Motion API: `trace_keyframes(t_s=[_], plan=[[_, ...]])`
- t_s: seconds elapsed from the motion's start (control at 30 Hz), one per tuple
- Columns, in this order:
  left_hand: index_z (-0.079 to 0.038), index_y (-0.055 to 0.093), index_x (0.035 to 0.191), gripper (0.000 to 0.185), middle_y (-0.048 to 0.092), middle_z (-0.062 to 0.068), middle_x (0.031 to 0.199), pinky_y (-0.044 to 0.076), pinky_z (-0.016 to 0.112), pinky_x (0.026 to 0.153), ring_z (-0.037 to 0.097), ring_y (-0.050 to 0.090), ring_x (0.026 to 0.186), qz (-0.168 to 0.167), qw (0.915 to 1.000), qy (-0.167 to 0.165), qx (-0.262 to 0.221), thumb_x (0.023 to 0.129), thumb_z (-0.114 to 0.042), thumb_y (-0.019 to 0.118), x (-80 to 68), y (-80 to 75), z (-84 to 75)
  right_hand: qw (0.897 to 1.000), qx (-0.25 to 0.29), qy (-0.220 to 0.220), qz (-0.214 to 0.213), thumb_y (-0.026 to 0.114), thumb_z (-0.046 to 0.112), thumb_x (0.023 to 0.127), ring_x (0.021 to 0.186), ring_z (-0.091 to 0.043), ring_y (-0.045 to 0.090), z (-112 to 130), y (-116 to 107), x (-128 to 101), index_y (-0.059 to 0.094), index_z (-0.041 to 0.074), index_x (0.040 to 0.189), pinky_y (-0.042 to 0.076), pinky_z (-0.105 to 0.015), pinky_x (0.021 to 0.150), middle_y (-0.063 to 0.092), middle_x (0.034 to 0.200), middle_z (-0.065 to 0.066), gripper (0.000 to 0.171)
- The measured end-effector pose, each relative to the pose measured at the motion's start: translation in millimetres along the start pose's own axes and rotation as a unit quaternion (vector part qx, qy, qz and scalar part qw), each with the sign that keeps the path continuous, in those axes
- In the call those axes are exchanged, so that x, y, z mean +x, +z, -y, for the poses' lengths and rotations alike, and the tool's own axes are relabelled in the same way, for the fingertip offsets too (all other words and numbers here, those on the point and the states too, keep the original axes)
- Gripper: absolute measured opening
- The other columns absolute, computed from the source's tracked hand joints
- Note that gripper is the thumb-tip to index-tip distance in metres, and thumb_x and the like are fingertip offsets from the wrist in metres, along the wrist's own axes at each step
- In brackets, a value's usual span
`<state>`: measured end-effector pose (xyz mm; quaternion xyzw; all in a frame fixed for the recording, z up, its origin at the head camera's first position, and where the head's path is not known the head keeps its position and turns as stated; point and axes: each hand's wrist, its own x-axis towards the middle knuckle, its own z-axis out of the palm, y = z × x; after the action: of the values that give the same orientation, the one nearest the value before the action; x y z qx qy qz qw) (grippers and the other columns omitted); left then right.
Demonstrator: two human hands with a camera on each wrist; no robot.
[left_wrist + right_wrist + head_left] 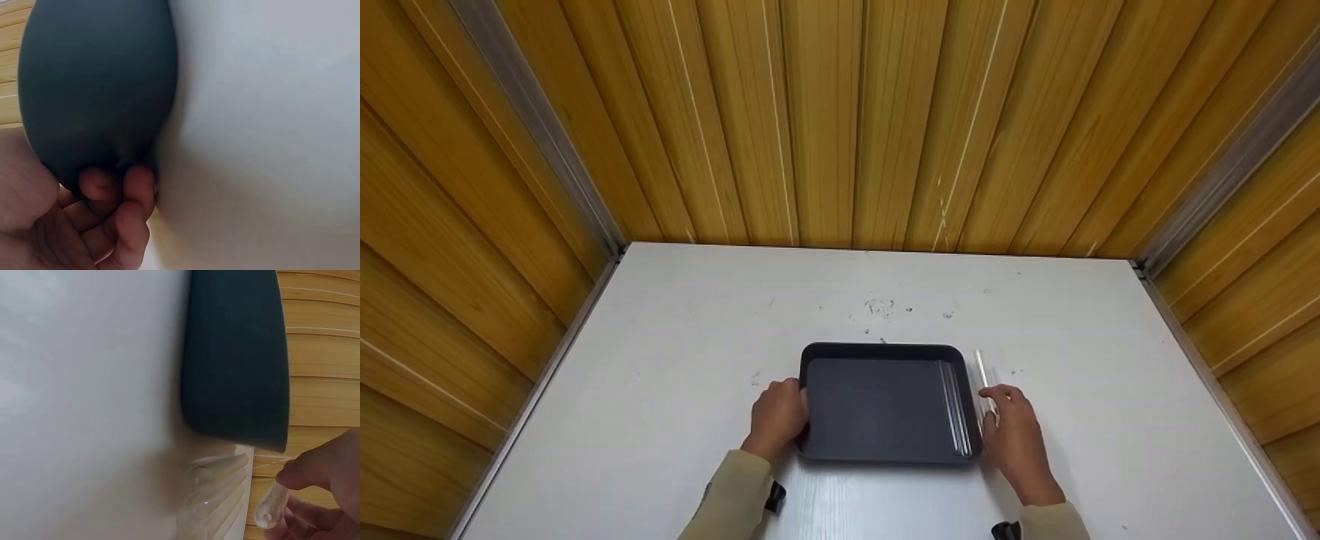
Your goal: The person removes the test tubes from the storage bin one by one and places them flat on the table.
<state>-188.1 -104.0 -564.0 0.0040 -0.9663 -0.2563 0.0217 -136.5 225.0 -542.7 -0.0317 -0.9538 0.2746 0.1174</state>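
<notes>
A dark grey rectangular tray [870,405] lies on the white table, in the middle of the head view. My left hand [778,416] grips its left wall, thumb at the rim and curled fingers low against the outside. Clear test tubes [954,409] lie side by side along the right inner side of the tray. Just right of the tray, my right hand [1018,435] pinches another clear test tube [272,509] between thumb and fingers, its rounded end showing in the right wrist view. Several more clear tubes [205,503] lie on the table beside the tray's right wall.
The white table [697,315] bears small dark marks behind the tray. Yellow wood-patterned panels [825,120] stand along its back and both sides, with grey metal posts [540,120] at the corners.
</notes>
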Motion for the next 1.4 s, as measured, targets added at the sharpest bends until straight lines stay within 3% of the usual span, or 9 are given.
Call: trace_keyframes(t_s=[0.17, 0.4, 0.97, 1.17, 1.4], plan=[[-0.001, 0.068, 0.083, 0.020, 0.069, 0.015, 0.077, 0.048, 0.043, 0.057, 0.029, 0.066, 0.067, -0.001, 1.0000, -0.001, -0.003, 0.091, -0.017, 0.060, -0.2, -0.4, -0.5, 0.999, 0.008, -0.016, -0.028, 0.056, -0.009, 0.084, 0.111, -0.041, 0.057, -8.4, 2.9, -0.3, 0.065, -0.002, 0.111, 0.048, -0.051, 0.086, 0.059, 0.118, -0.023, 0.029], [-0.001, 0.068, 0.085, 0.020, 0.069, 0.015, 0.078, 0.048, 0.043, 0.057, 0.029, 0.066, 0.067, 0.005, 1.0000, -0.003, -0.006, 0.092, -0.018, 0.059, -0.3, -1.0, -0.5, 1.000, 0.024, 0.016, 0.002, 0.053, -0.007, 0.087, 0.116, -0.043, 0.054, -15.6, 2.5, 0.2, 0.063, -0.003, 0.115, 0.046, -0.052, 0.091, 0.055, 0.123, -0.026, 0.030], [0.001, 0.069, 0.089, 0.020, 0.070, 0.015, 0.080, 0.049, 0.040, 0.058, 0.026, 0.067, 0.068, 0.007, 1.0000, -0.005, 0.005, 0.093, -0.016, 0.059, -0.5, 0.5, -1.1, 0.998, 0.020, 0.056, 0.021, 0.048, -0.004, 0.090, 0.116, -0.042, 0.051, -29.4, 1.2, 2.9, 0.061, -0.004, 0.118, 0.043, -0.053, 0.093, 0.053, 0.126, -0.028, 0.031], [0.001, 0.068, 0.088, 0.020, 0.070, 0.015, 0.078, 0.048, 0.039, 0.056, 0.025, 0.066, 0.066, 0.004, 0.9999, -0.003, 0.008, 0.093, -0.016, 0.058, -0.1, 0.4, -0.7, 0.998, 0.021, 0.065, 0.017, 0.046, -0.004, 0.090, 0.119, -0.044, 0.050, -31.8, 1.2, 4.2, 0.061, -0.005, 0.118, 0.041, -0.054, 0.096, 0.053, 0.127, -0.029, 0.032], [0.000, 0.069, 0.088, 0.021, 0.070, 0.014, 0.078, 0.049, 0.040, 0.058, 0.025, 0.066, 0.067, 0.005, 0.9999, -0.008, 0.005, 0.093, -0.017, 0.059, 0.6, -0.3, -1.7, 0.998, 0.020, 0.066, 0.003, 0.045, -0.005, 0.089, 0.113, -0.043, 0.053, -35.6, 2.3, 3.9, 0.056, -0.006, 0.116, 0.043, -0.052, 0.090, 0.057, 0.118, -0.029, 0.029]])
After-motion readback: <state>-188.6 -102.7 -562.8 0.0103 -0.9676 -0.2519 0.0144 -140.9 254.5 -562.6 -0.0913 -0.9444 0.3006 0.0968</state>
